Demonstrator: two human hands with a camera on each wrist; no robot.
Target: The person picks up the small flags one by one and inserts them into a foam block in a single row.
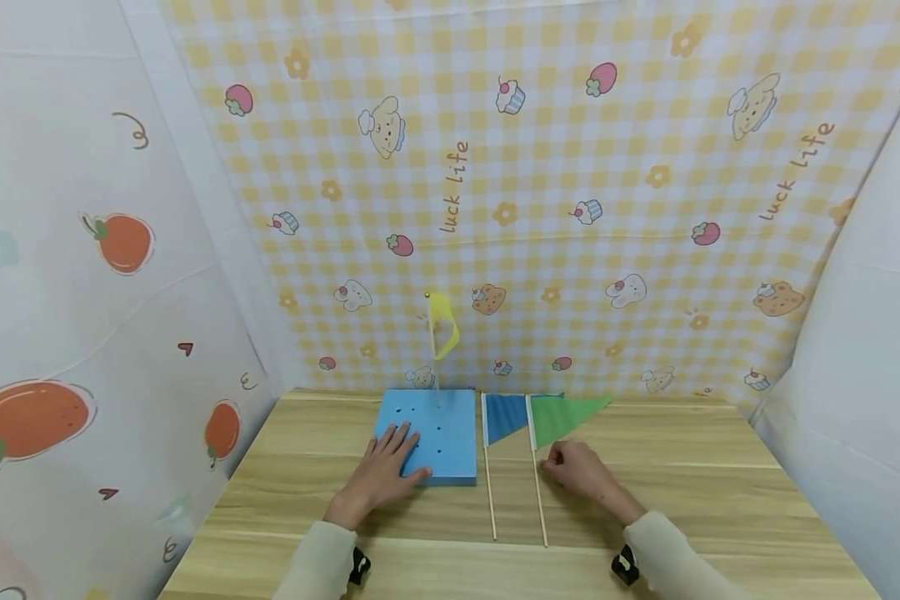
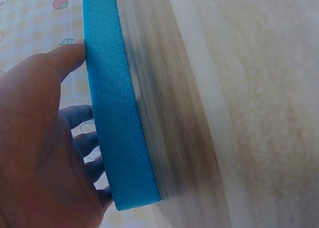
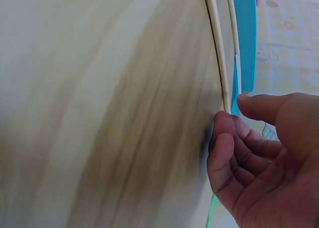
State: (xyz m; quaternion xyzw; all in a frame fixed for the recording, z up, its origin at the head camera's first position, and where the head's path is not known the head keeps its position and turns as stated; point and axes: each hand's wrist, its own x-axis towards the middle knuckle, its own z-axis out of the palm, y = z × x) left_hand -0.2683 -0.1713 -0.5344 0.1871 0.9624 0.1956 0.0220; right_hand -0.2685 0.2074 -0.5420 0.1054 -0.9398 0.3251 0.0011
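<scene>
My left hand (image 1: 386, 471) rests with spread, fairly straight fingers on the top of a light blue foam block (image 1: 457, 454) with several small holes. The thumb lies by the block's near edge (image 2: 112, 113). A yellow flag (image 1: 440, 315) stands upright at the back of the block. To the right, a blue flag (image 1: 502, 417) and a green flag (image 1: 558, 418) lie on the table, their wooden sticks towards me. Beside the green flag's stick (image 3: 218, 43) is my right hand (image 3: 269, 148), fingers curled loosely near it. A gap shows between thumb and fingertips; contact with the stick is unclear.
The wood-grain table (image 1: 682, 500) carries everything. A yellow checked cloth (image 1: 525, 167) hangs behind it, close to the block and flags. White patterned cloth (image 1: 67, 250) hangs on the left, and a white sheet (image 1: 870, 333) on the right.
</scene>
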